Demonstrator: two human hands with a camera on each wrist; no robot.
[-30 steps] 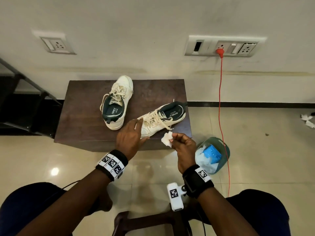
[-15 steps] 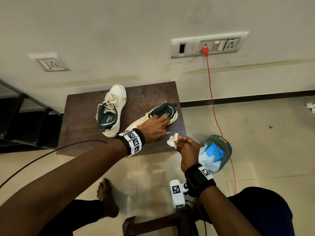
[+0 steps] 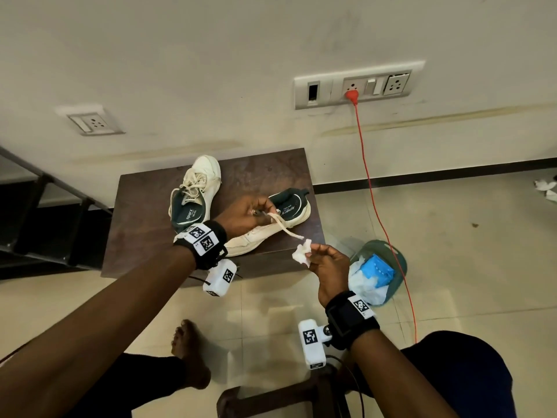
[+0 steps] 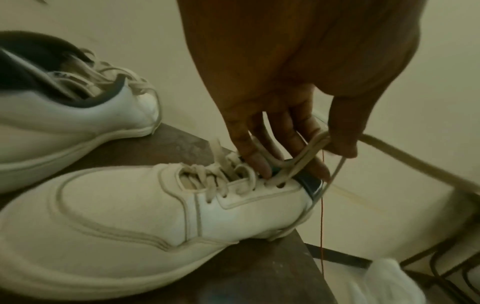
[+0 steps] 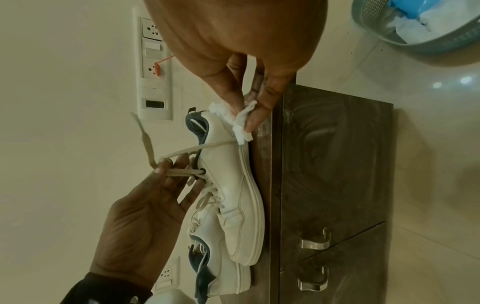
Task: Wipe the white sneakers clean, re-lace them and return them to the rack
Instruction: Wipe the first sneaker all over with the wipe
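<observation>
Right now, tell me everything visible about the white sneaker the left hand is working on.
The near white leather-look sneaker has a dark green collar and insole, a thick white sole and cream flat laces. It sits upright on the dark brown wooden cabinet top, toe toward the person, beside its mate. The left hand pinches a loosened lace near the top eyelets; one lace end trails toward the cabinet's front edge.

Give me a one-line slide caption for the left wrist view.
Left hand pinches the lace at the top eyelets of the near white sneaker on the dark cabinet.
</observation>
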